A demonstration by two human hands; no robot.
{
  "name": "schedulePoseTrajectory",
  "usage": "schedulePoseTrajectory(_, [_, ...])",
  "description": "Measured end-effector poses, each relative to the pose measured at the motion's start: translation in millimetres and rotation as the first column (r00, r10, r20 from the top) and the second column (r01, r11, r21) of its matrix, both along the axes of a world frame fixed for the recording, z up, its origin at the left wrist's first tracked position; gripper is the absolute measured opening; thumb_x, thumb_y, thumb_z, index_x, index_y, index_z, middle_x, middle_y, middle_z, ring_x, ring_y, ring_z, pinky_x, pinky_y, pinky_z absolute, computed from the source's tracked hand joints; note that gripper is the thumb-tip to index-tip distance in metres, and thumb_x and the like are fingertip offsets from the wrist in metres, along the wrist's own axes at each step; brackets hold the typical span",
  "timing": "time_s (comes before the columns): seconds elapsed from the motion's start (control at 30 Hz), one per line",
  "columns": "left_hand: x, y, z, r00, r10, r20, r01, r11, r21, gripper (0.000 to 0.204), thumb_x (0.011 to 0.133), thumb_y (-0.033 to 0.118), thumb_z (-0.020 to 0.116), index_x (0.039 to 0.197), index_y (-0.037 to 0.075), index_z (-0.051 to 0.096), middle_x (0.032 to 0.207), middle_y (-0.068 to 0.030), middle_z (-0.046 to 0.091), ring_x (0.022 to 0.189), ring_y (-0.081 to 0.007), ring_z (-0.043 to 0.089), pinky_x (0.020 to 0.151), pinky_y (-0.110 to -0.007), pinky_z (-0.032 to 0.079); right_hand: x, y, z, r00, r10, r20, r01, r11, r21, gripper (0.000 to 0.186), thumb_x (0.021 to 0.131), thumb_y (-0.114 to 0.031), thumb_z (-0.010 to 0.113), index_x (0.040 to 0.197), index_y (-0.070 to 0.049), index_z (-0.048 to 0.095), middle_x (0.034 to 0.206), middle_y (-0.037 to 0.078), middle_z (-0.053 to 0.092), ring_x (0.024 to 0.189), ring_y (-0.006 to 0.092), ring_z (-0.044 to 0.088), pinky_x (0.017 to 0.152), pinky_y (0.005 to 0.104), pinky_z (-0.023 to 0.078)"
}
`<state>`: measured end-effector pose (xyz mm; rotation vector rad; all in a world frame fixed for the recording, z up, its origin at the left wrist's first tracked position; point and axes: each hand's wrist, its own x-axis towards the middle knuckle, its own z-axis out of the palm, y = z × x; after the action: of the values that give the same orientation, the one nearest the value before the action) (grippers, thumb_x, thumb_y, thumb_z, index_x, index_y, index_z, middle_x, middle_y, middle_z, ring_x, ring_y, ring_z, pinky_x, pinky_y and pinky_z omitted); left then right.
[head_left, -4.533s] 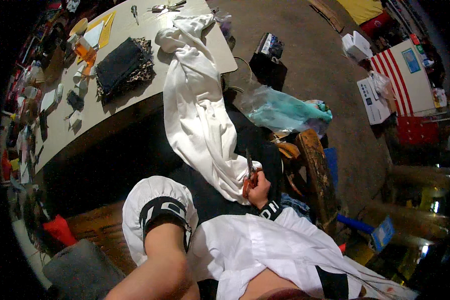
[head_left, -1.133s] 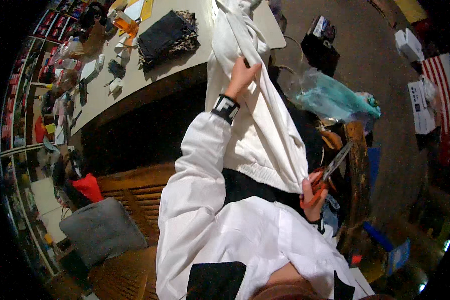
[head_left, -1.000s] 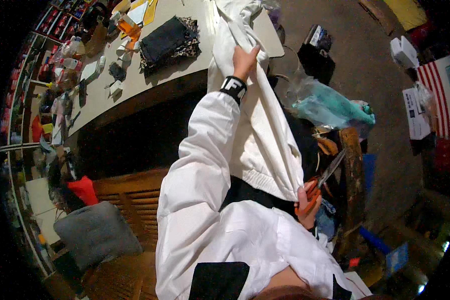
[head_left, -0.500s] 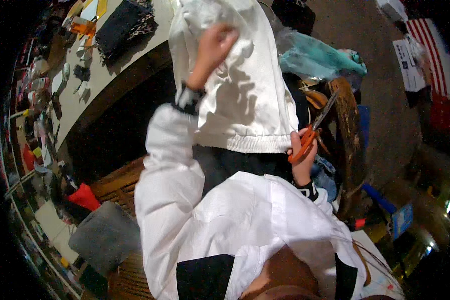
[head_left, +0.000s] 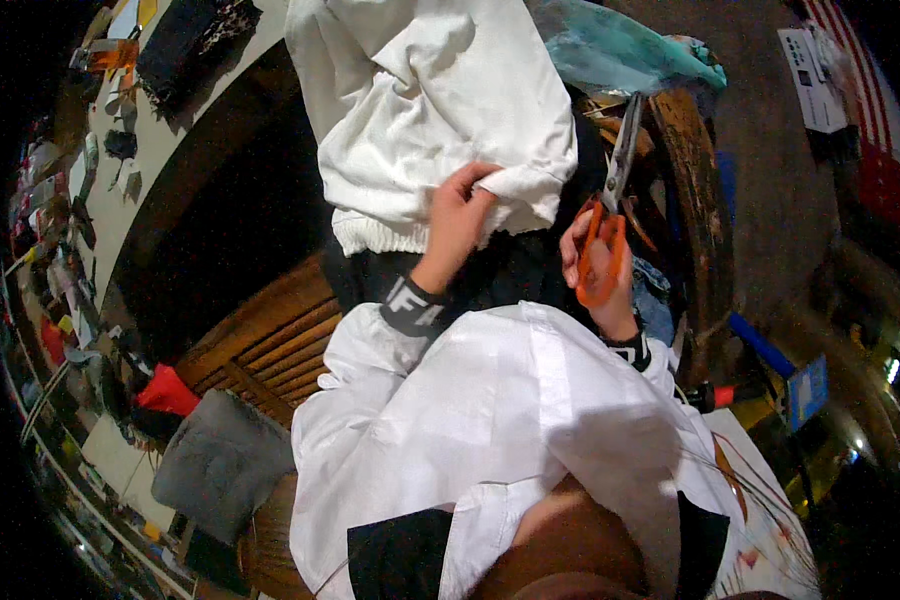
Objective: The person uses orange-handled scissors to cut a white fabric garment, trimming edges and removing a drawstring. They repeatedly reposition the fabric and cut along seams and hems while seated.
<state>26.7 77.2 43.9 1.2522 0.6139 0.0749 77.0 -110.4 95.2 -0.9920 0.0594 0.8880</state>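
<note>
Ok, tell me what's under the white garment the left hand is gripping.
Black fabric shows past the lower edge of the white garment, near the left hand. Whatever else lies beneath is covered.

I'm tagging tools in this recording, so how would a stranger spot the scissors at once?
Find the white garment at top centre, then the right hand just right of its lower edge. The scissors are in that hand, blades pointing up the picture; bright orange handles set them apart from the brown wood beside them.
</note>
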Motion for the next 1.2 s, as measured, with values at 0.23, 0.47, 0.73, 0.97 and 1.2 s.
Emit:
schedulePoseTrajectory(0.23, [1.1,1.7,0.5,0.997,0.073,0.029,-0.07,0.995,-0.071,0.016,0.084,0.005,0.054,0.098,-0.001,0.06,0.087,-0.0007,0.062,0.078,-0.0071,0.054,0.07,-0.021,0.043,-19.0,-49.1,3.9,0.919,0.392,0.051,-0.361,0.885,-0.293,0.043,0.088,-0.043,0.054,0.111,-0.007,0.045,0.078,-0.001,0.044,0.062,0.0061,0.041,0.054,0.0188,0.033])
schedulePoseTrajectory(0.47, [16.2,-20.1,15.4,0.989,0.093,0.119,-0.123,0.953,0.278,0.018,0.076,0.001,0.059,0.094,0.003,0.059,0.069,-0.0026,0.057,0.063,-0.0095,0.052,0.058,-0.025,0.042,-25.6,-56.9,44.9,0.74,0.672,0.02,-0.632,0.705,-0.322,0.035,0.089,-0.027,0.051,0.112,-0.002,0.044,0.089,0.002,0.045,0.077,0.0095,0.044,0.068,0.023,0.037])
schedulePoseTrajectory(0.73, [4.4,-31.4,20.2,0.97,-0.061,0.234,-0.097,0.79,0.605,0.028,0.068,0.001,0.065,0.094,0.007,0.058,0.062,-0.0106,0.053,0.051,-0.0234,0.054,0.048,-0.031,0.04,-27.5,-40.4,28.0,0.862,0.505,0.04,-0.49,0.851,-0.187,0.081,0.08,-0.077,0.034,0.11,-0.003,0.045,0.082,-0.002,0.037,0.075,0.0093,0.035,0.069,0.0234,0.028])
schedulePoseTrajectory(0.97, [8.5,-32.2,19.8,0.904,-0.269,0.334,-0.094,0.637,0.765,0.032,0.064,0.004,0.069,0.093,0.007,0.058,0.069,-0.0115,0.058,0.059,-0.031,0.057,0.051,-0.037,0.043,-33.0,-34.1,24.2,0.883,0.469,-0.012,-0.462,0.864,-0.2,0.094,0.073,-0.085,0.03,0.113,-0.001,0.042,0.081,-0.002,0.037,0.072,0.0084,0.035,0.065,0.022,0.027])
schedulePoseTrajectory(1.2, [11.1,-27.7,15.5,0.906,-0.271,0.326,-0.107,0.599,0.794,0.032,0.061,0.003,0.068,0.09,0.008,0.057,0.073,-0.0103,0.057,0.065,-0.0319,0.057,0.055,-0.039,0.044,-31.9,-29.3,33.3,0.949,0.293,-0.115,-0.308,0.942,-0.137,0.092,0.07,-0.086,0.035,0.106,-0.002,0.044,0.076,-0.001,0.035,0.066,0.0104,0.036,0.059,0.0227,0.028])
